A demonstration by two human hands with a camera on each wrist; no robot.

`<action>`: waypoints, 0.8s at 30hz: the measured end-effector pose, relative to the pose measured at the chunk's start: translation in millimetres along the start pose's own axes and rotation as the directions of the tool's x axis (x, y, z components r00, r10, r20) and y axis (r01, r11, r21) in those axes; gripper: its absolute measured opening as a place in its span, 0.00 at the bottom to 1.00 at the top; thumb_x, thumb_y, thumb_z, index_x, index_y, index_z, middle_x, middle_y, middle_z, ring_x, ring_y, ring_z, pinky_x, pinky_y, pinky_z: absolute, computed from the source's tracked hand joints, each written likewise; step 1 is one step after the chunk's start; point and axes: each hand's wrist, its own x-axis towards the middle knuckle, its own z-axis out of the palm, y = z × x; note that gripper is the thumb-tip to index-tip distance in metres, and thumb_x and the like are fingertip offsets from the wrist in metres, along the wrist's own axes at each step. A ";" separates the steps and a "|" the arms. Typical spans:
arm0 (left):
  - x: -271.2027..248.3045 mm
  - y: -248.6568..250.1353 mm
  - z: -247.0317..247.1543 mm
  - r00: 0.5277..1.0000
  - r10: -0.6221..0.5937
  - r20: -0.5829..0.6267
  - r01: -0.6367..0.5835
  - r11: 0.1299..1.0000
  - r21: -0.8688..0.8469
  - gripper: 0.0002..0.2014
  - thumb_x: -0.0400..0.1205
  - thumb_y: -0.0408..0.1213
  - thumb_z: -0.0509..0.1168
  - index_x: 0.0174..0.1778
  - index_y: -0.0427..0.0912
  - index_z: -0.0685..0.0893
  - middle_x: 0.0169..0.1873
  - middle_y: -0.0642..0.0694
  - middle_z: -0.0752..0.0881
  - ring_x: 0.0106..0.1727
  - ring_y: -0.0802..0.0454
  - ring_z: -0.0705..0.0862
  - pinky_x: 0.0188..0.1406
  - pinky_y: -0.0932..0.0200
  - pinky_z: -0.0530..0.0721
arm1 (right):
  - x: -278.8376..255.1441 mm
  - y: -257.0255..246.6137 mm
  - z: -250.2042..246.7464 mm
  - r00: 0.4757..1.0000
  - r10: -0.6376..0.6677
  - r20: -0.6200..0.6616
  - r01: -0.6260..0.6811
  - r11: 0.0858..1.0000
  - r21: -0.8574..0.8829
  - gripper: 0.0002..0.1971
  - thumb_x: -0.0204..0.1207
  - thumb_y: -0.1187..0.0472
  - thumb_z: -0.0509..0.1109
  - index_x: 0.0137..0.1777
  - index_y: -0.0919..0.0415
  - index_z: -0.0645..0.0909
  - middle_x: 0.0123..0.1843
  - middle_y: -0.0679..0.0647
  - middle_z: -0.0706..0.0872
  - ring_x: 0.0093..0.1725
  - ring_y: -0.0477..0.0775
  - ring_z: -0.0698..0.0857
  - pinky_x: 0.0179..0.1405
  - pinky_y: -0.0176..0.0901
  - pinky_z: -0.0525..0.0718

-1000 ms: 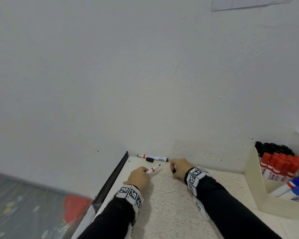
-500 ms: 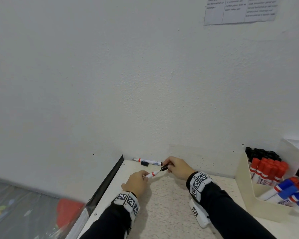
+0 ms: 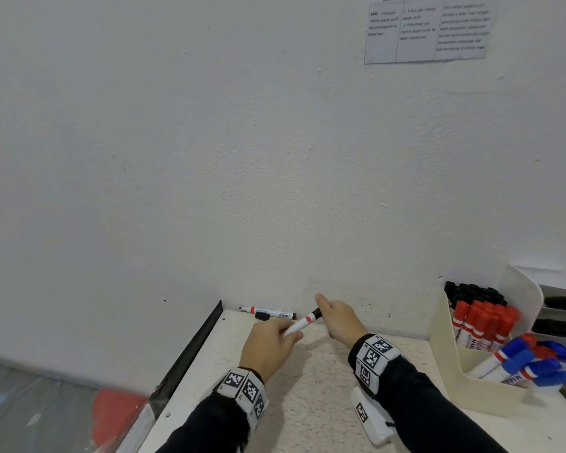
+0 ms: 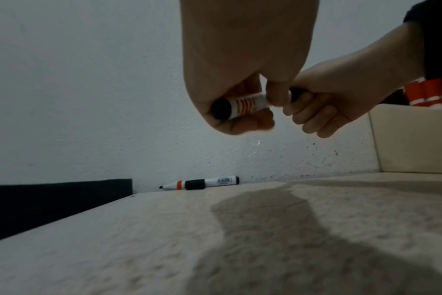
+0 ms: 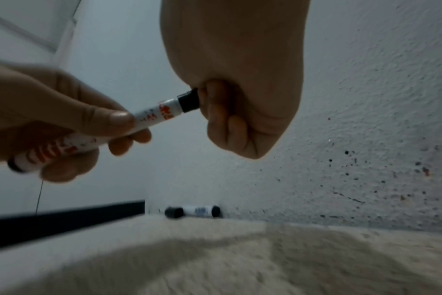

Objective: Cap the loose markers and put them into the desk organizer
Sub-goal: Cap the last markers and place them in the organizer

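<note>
My left hand (image 3: 268, 348) grips a white marker (image 3: 299, 325) with red print, held above the desk and pointing up to the right. My right hand (image 3: 339, 318) holds its black cap (image 3: 317, 312), which sits on the marker's tip (image 5: 188, 100). The left wrist view shows the marker's black rear end (image 4: 221, 108) in my curled fingers. A second marker (image 3: 268, 311) lies uncapped along the wall, its black cap (image 3: 262, 316) loose beside it. The cream desk organizer (image 3: 471, 387) stands at the right.
The organizer holds several black, red and blue capped markers (image 3: 484, 322). A white wall rises right behind the desk, with a paper sheet (image 3: 427, 27) taped high up. The desk's dark left edge (image 3: 190, 358) drops off to the floor. A white tagged block (image 3: 370, 416) lies under my right forearm.
My right hand picked up the black cap and brought it onto the tip of the marker in my left hand. Both hands rose a little off the desk.
</note>
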 end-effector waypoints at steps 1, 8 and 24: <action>1.6 2.8 1.4 1.000 0.021 0.015 -0.021 1.000 -0.004 0.05 0.80 0.43 0.66 0.43 0.50 0.86 0.30 0.52 0.82 0.30 0.60 0.75 0.30 0.68 0.69 | 0.4 -1.6 -2.4 1.000 -0.004 -0.011 0.004 1.000 0.022 0.23 0.84 0.50 0.52 0.26 0.56 0.61 0.25 0.50 0.64 0.25 0.50 0.64 0.27 0.42 0.62; 7.4 18.1 1.6 0.892 -0.159 0.423 0.381 0.768 -0.515 0.14 0.85 0.45 0.59 0.42 0.41 0.83 0.24 0.53 0.74 0.14 0.59 0.62 0.15 0.70 0.58 | -3.7 0.1 -14.8 0.994 -0.107 -0.007 0.108 0.993 0.051 0.23 0.85 0.50 0.52 0.27 0.56 0.60 0.25 0.50 0.62 0.25 0.48 0.62 0.28 0.42 0.60; 65.4 -20.4 16.2 0.893 -0.403 0.199 0.321 0.882 0.344 0.23 0.88 0.41 0.48 0.78 0.36 0.63 0.78 0.37 0.63 0.78 0.40 0.62 0.75 0.55 0.61 | -9.4 -3.3 -183.5 0.829 -0.195 -0.525 0.194 0.979 -0.056 0.08 0.83 0.59 0.60 0.55 0.63 0.74 0.44 0.59 0.84 0.30 0.52 0.81 0.31 0.40 0.82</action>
